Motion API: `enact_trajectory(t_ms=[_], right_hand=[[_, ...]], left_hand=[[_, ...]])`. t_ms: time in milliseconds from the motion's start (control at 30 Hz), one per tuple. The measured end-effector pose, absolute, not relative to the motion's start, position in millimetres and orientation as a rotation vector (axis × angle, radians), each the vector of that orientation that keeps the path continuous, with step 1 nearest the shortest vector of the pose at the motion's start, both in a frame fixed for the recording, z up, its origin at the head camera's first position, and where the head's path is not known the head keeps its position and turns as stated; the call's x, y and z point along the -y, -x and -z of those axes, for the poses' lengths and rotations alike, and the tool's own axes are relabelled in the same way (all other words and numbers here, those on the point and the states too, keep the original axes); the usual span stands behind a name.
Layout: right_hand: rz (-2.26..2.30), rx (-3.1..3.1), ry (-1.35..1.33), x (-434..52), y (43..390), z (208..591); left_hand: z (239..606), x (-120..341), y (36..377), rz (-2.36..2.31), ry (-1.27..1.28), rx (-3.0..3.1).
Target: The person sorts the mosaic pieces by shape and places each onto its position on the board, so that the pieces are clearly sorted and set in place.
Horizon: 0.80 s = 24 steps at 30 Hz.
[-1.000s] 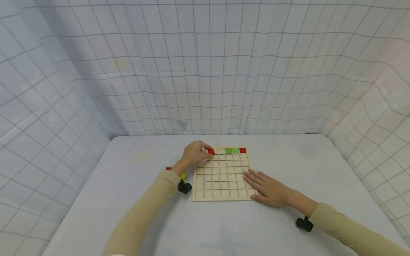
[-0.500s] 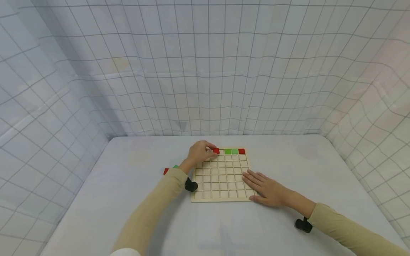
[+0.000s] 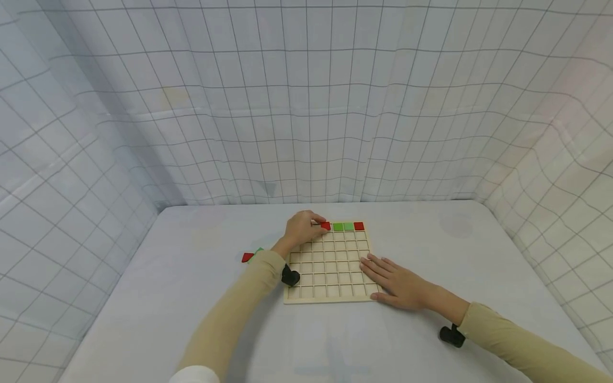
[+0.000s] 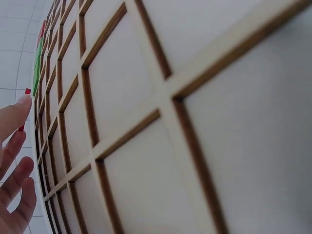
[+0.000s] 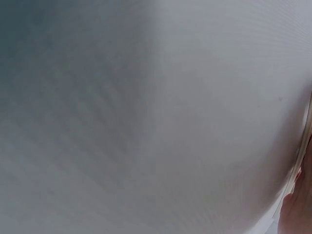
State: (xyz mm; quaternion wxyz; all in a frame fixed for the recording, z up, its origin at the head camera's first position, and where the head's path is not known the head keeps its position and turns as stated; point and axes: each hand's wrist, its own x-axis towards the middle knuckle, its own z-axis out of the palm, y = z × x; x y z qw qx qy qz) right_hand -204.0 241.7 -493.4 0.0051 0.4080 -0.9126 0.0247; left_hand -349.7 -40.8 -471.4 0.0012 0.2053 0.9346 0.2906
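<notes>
A broad white-covered tabletop (image 3: 153, 308) carries a square, pale wooden board (image 3: 332, 291), divided into cells by raised strips. The right hand (image 3: 399, 282) rests flat on its near right part, fingers straight. At the far edge, the left hand (image 3: 303, 227) has its grip clamped on a small, thin, square red tile (image 3: 326, 226), between thumb and finger, just left of a bright green tile (image 3: 338, 226); whether it touches the board I cannot tell. The red tile is probably light, stiff and somewhat slick, not fragile; opposite edges seem the best hold, leaving its face uncovered.
</notes>
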Motion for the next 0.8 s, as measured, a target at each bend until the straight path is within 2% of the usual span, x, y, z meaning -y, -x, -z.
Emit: enact_trajectory(t_ms=[800], right_hand=[[-0.067,2.924,-1.269,-242.5,205.6,495.3]], left_hand=[[477.3,30.9,352.0,-0.906,-0.635,-2.913]])
